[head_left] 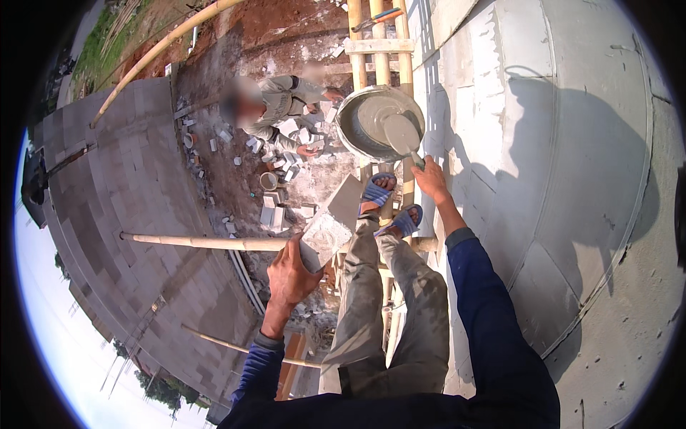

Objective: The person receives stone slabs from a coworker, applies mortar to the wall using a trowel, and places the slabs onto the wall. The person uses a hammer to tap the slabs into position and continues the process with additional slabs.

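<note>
My left hand [289, 275] grips a pale grey block [324, 239] by its lower edge, holding it out over the drop beside my legs. My right hand [431, 179] holds the handle of a trowel [404, 136] whose blade, loaded with wet grey mortar, rests in a round metal pan of mortar [371, 123]. The pan sits on bamboo scaffold poles [382, 43] ahead of my feet in blue sandals [389, 207].
A wall of large grey blocks [557, 179] rises close on my right. A horizontal bamboo pole [207, 243] crosses below my left hand. Far below, a person [275, 107] crouches among broken blocks on red earth. Another grey block wall [121, 207] stands at left.
</note>
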